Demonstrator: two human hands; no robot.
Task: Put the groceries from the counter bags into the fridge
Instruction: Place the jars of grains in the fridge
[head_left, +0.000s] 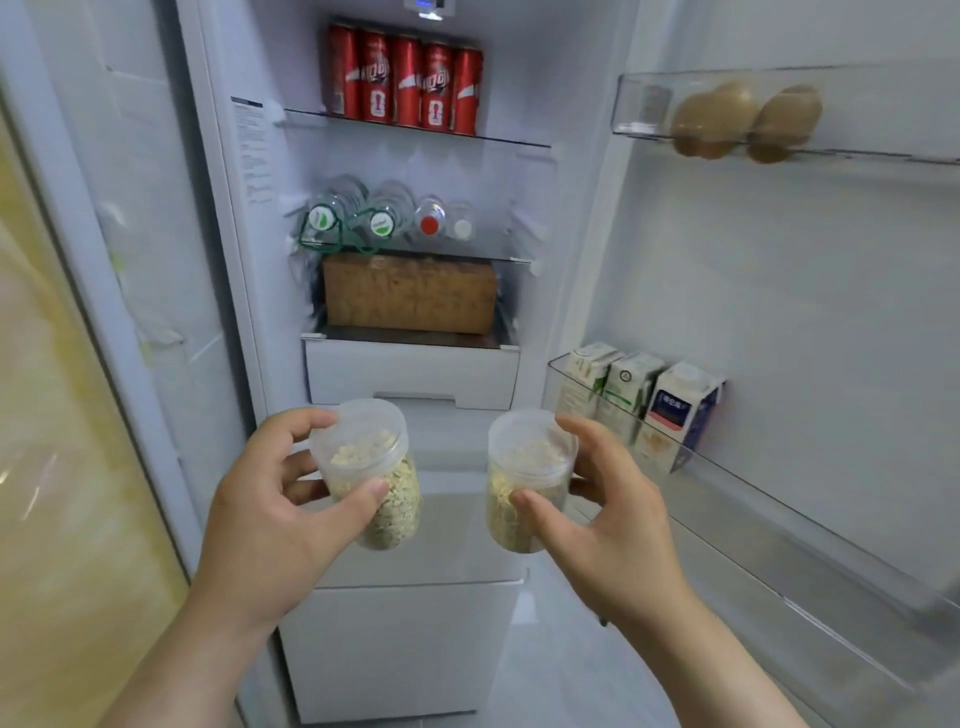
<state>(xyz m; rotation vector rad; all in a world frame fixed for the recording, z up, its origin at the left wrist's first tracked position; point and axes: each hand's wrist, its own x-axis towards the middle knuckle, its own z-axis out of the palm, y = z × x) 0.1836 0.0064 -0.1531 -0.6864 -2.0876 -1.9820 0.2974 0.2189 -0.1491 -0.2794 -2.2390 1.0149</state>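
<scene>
I stand before the open fridge (244, 291). My left hand (275, 514) grips a clear plastic jar of oats (371, 467) with a see-through lid, held in front of the white drawers. My right hand (608, 525) grips a second, similar jar of oats (524, 478) a little to the right. Both jars are tilted with their lids toward me. They hang in the air below the lowest glass shelf, apart from each other.
Red cans (405, 80) line the top shelf, water bottles (384, 218) lie on the second, a brown block (410, 293) sits beneath. White drawers (410, 374) stand below. The open door at right holds eggs (743, 122) in its upper bin and milk cartons (639, 400) lower down.
</scene>
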